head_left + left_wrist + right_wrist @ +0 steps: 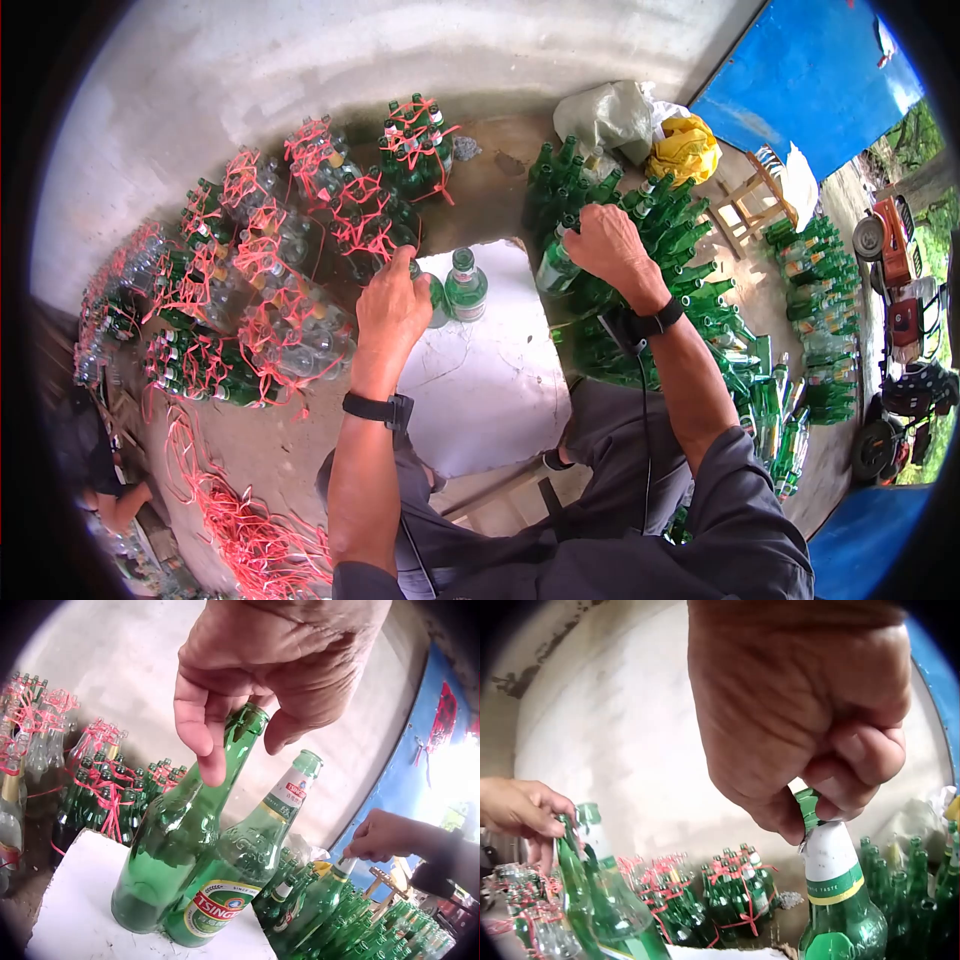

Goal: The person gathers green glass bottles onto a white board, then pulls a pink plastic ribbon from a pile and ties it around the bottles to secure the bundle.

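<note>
**Grip check: two necks in hand, risk at the board**

My left hand [392, 310] curls loosely round the neck of the near bottle [169, 847], standing on the white board [485, 400]. My right hand [615, 250] pinches the neck of the far bottle [836, 900], beside the crowded green bottles [690, 260]; cannot tell whether its base is lifted.

Risks (judged): a narrow pinch could slip on smooth glass; a sideways pull could clip neighbours; nudging the near bottle could topple the labelled bottle [240, 851] just beside it.

Labels: labelled bottle reads "TSING…" at neck and body, plus "SINCE". Far bottle's neck band: "…TASTE". Near bottle: no label visible.
</note>
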A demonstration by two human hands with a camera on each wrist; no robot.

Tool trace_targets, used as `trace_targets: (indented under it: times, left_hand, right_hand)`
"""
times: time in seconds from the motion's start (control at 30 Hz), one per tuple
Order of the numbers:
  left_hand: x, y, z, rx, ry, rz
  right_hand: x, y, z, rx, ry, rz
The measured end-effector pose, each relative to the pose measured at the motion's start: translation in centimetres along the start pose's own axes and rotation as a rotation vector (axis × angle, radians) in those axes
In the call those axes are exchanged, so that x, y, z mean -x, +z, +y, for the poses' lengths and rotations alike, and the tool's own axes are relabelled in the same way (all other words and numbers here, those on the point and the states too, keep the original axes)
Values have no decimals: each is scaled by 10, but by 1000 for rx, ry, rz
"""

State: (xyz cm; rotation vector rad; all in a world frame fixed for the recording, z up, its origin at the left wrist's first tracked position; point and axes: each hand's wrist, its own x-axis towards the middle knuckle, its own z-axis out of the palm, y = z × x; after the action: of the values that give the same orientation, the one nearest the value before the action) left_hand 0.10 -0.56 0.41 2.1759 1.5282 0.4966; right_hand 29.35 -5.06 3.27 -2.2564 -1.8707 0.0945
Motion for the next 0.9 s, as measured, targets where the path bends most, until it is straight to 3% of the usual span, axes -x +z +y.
trace_targets:
  times: [0.13,0.63,0.9]
  left_hand:
    - [0,-1,0,-4,8,0]
    - [0,-6,5,-19,-16,-21]
    - [0,-4,6,-27,-9,-14]
  right_hand:
    - [5,-20,-28,-72,-11,-6]
    - [-1,20,-57,-273,-131,-66]
    - [-1,16,-46,-306,-215,-143]
